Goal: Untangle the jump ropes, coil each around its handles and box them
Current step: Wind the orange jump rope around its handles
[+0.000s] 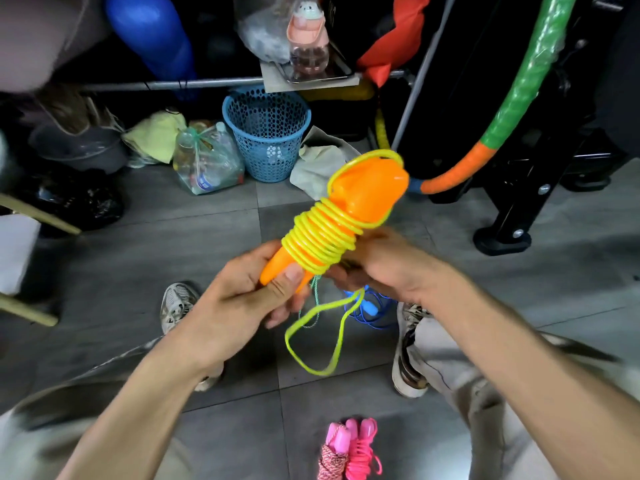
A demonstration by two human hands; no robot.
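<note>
My left hand (pixel 247 292) grips the narrow ends of two orange handles (pixel 370 190) held together. A yellow jump rope (pixel 320 239) is coiled in many turns around them, and one turn runs over their wide tops. My right hand (pixel 384 268) is closed on the rope just below the coil. A loose yellow loop (pixel 313 341) hangs down from my hands, beside a thin green string. On the floor between my shoes lies a blue jump rope (pixel 369 308), partly hidden by my right hand. A pink jump rope (pixel 349 448), coiled around its pink handles, lies at the bottom.
A blue mesh basket (pixel 266 133) stands on the grey tiled floor ahead, next to a bag of plastic bottles (pixel 206 161). A green and orange hoop (pixel 498 133) leans on a black frame at right. My shoes (pixel 176 304) rest either side of the hanging loop.
</note>
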